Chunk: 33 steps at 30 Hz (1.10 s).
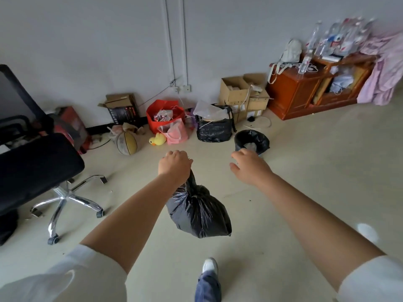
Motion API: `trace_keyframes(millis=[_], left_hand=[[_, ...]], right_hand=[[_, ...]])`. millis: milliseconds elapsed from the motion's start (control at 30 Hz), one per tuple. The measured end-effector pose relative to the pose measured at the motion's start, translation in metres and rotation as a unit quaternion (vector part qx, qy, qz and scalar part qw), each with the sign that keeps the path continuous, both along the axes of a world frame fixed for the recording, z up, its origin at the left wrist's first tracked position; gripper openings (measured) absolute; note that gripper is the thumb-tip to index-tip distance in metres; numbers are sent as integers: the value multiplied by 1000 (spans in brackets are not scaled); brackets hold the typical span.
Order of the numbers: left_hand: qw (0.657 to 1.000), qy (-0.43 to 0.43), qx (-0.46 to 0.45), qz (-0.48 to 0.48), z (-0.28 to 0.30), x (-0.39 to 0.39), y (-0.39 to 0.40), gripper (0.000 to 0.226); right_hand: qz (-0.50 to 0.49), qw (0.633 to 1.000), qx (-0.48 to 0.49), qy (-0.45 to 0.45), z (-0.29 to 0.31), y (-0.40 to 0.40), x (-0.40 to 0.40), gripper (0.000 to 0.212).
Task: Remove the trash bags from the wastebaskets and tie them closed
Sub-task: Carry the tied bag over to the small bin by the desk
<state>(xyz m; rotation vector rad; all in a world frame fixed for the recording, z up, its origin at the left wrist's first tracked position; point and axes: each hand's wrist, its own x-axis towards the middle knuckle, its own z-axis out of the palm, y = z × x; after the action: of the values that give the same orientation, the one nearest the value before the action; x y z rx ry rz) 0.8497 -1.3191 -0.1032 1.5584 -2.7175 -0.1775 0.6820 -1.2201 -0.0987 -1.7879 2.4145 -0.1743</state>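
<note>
Two bags: one tied black trash bag (pixel 197 211) hangs in mid-air over the floor (pixel 305 171), and a second black liner still sits in the small wastebasket (pixel 251 141) ahead.
Left hand: the left hand (pixel 174 165) is fisted around the knotted neck, which lets the load dangle clear of the ground while the person walks.
Right hand: the right hand (pixel 249 165) is empty, fingers loosely spread and extended toward the wastebasket, apparently readying for the next liner.
Wastebasket: it stands on the floor near the far wall, just beside a bulging black sack (pixel 214 128) and cardboard boxes (pixel 243 93).
Progress: one bag appears finished; the liner ahead looks untied, with pale rubbish showing inside.
Surroundings: an office chair (pixel 37 168) stands at the floor's left edge, a wooden cabinet (pixel 298 92) at the far right.
</note>
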Motion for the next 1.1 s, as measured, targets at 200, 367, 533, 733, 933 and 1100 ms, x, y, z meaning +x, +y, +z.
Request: trace_keyframes(millis=[200,367,533,733,933,1100], left_hand=[[1000,-13,9,-21,-24,-135,-126,40],[998,-34,47,-12,-40,-227,-210,40],[996,-65,57,1,-69,-306,-289,40],[986,-104,107,75,-134,-393,-375,37],[962,-161,179,130,-217,-466,-441,30],[948,-186,221,137,-315,-513,-483,36]], right_hand=[[-14,1000,6,-2,-15,-127,-136,36],[-18,999,43,-6,-24,-213,-230,35],[-7,998,58,-27,-48,-295,-324,35],[56,992,107,-37,-111,-403,-436,33],[93,979,172,-63,-194,-485,-508,34],[104,971,201,-81,-292,-530,-542,33]])
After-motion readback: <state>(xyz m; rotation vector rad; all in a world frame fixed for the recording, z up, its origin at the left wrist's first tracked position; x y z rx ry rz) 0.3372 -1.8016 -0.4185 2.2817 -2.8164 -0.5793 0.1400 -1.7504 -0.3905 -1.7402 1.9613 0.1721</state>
